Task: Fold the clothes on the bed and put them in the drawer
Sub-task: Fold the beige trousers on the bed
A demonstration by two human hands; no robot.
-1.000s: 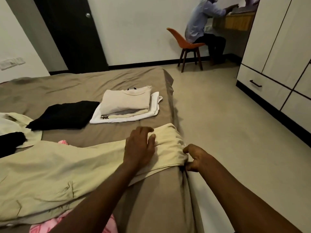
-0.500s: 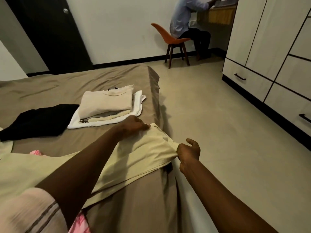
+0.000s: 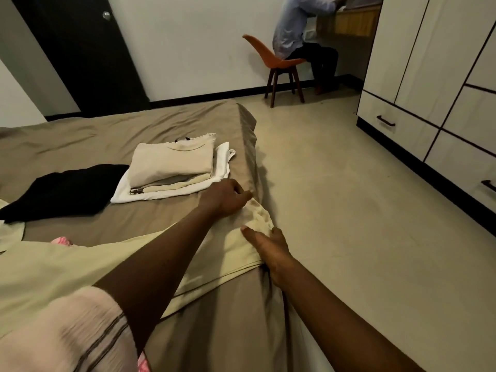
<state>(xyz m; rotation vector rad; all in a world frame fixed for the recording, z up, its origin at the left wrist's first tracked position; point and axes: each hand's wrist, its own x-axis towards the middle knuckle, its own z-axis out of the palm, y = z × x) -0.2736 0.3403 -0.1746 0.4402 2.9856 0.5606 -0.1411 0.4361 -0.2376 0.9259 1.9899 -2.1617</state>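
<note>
Pale yellow trousers lie stretched across the brown bed, their leg ends at the bed's right edge. My left hand pinches the far corner of the leg ends. My right hand grips the near corner, thumb on top of the cloth. Behind my left hand sits a folded stack, beige shirt on top and white at the bottom. The wardrobe's low drawer with a dark handle is closed at the right.
A black garment lies left of the stack, and a pink one peeks out from under the trousers. A person sits on an orange chair at a desk in the far corner. Bare floor separates the bed from the wardrobe.
My left hand slid from lying flat on the trouser legs out to their far corner. My right hand opened off the near corner and took hold of it again higher up.
</note>
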